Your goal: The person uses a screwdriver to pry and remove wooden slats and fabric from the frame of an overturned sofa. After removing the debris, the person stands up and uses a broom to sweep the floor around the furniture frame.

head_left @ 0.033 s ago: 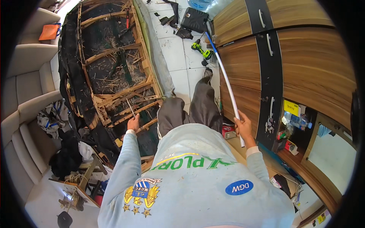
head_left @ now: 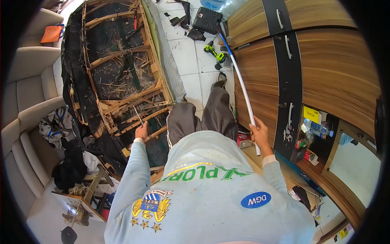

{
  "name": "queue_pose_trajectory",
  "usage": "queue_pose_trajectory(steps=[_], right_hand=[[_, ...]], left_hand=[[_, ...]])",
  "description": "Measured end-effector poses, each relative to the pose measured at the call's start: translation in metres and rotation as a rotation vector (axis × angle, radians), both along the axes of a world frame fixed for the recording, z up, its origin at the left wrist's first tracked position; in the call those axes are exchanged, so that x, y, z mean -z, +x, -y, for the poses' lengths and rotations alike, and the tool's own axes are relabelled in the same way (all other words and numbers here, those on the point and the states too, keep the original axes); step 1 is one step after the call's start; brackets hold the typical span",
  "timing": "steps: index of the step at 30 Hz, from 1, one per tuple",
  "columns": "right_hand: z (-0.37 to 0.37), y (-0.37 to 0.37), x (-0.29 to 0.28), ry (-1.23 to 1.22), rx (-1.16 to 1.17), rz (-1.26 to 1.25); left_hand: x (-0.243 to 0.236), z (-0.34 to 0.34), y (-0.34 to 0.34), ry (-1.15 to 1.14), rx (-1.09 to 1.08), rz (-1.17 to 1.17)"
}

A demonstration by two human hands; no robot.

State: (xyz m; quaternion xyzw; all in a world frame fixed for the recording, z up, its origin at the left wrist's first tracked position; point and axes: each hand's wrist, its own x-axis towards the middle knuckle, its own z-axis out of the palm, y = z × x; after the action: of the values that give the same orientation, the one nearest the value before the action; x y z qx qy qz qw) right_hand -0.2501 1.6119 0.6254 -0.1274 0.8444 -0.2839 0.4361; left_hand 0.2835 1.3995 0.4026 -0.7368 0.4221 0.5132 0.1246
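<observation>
My left hand is closed around a slim pointed tool; whether it is a screwdriver or a knife I cannot make out. Its tip points over the near end of an upturned wooden furniture frame, strewn with splintered wood and black cloth. At right, my right hand grips a long white tube near its lower end. The tube runs up and away to a blue far end, passing beside the wooden cabinet front.
A green drill and a black case lie on the tiled floor ahead. Black scraps are scattered beside the case. Wooden cabinets line the right; grey sofas and piled clothes are at left. Pliers-like red handles rest on the frame.
</observation>
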Motion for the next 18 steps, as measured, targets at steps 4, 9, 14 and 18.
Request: queue_pose_trajectory(steps=[4,9,14,18], right_hand=[[0.024,0.004,-0.004,0.067,-0.081,-0.072],[0.028,0.002,-0.062,0.225,-0.128,-0.037],[0.036,-0.001,-0.093,0.248,-0.050,0.067],[0.020,0.008,-0.083,0.196,-0.081,0.004]], left_hand=[[0.039,-0.036,0.028,-0.137,-0.127,0.010],[-0.034,-0.042,0.010,-0.113,-0.236,-0.080],[-0.005,-0.064,0.032,-0.034,-0.233,-0.053],[0.030,-0.055,0.052,-0.002,-0.062,0.020]])
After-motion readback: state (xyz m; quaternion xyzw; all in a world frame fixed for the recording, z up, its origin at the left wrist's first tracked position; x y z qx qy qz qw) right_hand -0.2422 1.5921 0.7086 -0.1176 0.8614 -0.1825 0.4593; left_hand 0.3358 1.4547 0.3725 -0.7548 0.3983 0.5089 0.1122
